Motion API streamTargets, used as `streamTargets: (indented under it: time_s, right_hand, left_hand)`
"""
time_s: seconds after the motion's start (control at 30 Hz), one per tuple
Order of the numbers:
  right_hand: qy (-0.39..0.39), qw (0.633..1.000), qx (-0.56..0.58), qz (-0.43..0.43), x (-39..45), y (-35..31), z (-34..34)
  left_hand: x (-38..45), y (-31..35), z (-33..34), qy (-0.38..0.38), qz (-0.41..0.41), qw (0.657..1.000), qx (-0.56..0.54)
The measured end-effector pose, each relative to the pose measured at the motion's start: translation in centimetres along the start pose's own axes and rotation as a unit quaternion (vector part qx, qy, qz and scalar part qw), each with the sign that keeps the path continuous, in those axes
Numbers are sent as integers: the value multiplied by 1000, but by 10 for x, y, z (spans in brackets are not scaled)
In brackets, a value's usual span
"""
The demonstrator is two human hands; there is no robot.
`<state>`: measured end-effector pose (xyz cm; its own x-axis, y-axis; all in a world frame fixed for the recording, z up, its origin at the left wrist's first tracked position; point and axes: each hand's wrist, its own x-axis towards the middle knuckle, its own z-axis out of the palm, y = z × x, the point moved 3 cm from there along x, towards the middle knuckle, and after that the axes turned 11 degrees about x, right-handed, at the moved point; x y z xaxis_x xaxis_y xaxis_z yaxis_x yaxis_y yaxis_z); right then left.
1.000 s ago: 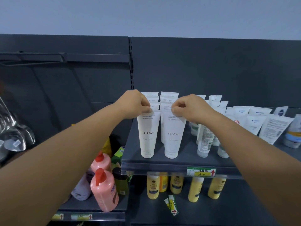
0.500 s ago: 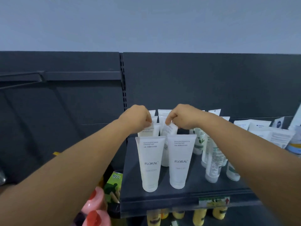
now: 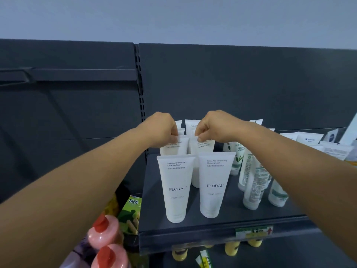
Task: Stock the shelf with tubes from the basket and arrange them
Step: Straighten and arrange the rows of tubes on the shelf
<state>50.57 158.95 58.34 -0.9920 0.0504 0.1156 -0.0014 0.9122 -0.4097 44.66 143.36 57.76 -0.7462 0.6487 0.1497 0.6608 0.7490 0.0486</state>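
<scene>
White plastic tubes stand in two neat rows on the dark grey metal shelf point(image 3: 228, 221). Each tube stands on its cap, with its flat crimped end up, so its long side runs up and down.

At the near end of the rows stand two tubes with "FLORAL" on them: the near left tube point(image 3: 176, 187) and the near right tube point(image 3: 213, 183). Right behind them are the second left tube point(image 3: 176, 147) and the second right tube point(image 3: 202, 146). More white tubes stand farther back.

The left hand point(image 3: 161, 128) pinches the flat top edge of the second left tube between thumb and fingers. The right hand point(image 3: 214, 126) pinches the top edge of the second right tube in the same way. So both grips are closed on a tube top. Each hand is right over its own tube, and the tube hangs straight down from the grip to the shelf.

I think the person is lining up the second pair. The next small move likely nudges these tops so both tubes stand straight and level behind the near pair.

Other white and green tubes point(image 3: 251, 182) lean together to the right. Pink pump bottles point(image 3: 108, 246) sit low on the left. No basket is in view.
</scene>
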Motion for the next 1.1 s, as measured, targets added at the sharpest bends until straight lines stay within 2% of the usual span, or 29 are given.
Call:
streamTargets:
  time_s: [0.37,0.7,0.8,0.93,1.1]
  right_hand:
    - [19,1000,13,16,-3,14,-4]
    - [-14,997,66,41,-3,10,-7]
    - [24,993,108,49,1,12,-17]
    - [40,996,60,51,16,15,-22]
    - [4,998,17,60,33,19,-15]
  left_hand:
    - [0,1,1,7,-1,1000,5]
    - [4,-4,-3,-32,-1,999,6]
    - [6,-8,-10,-15,-14,999,-29]
    - [18,-17,-19,39,-23,998,-43]
    - [37,-21,-8,1,-27,1000,2]
